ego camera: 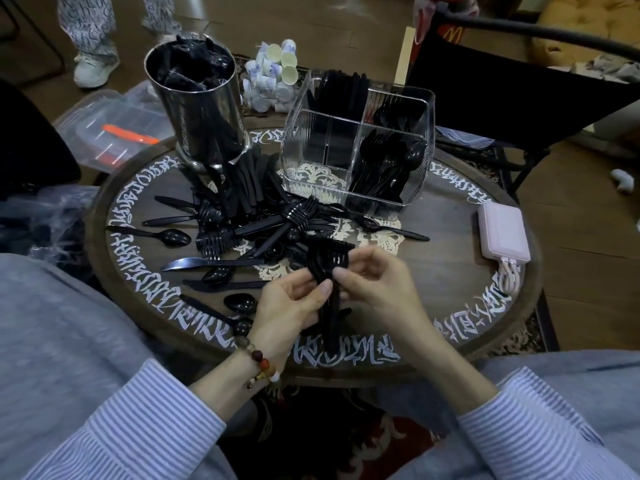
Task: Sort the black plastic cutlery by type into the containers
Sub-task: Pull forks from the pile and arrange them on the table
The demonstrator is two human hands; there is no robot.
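A stack of black plastic forks (329, 261) stands between my hands, tines pointing away from me. My left hand (289, 303) grips the stack's handles from the left. My right hand (374, 282) pinches the stack from the right, just below the tines. A loose heap of black cutlery (256, 223) lies across the middle of the round table (450, 303), with single spoons (173, 236) and knives toward the left. The clear divided container (360, 140) holds spoons in its right compartments and knives at the back; its near-left compartment shows no cutlery. A steel cylinder (201, 105) stands at the back left with black items inside.
A pink power bank (504, 233) with cables lies at the table's right edge. Small white cups (273, 74) are piled behind the containers. A clear lidded box with an orange item (114, 129) sits off the table at left. A black chair (502, 88) stands at the right. A person's legs show at the top left.
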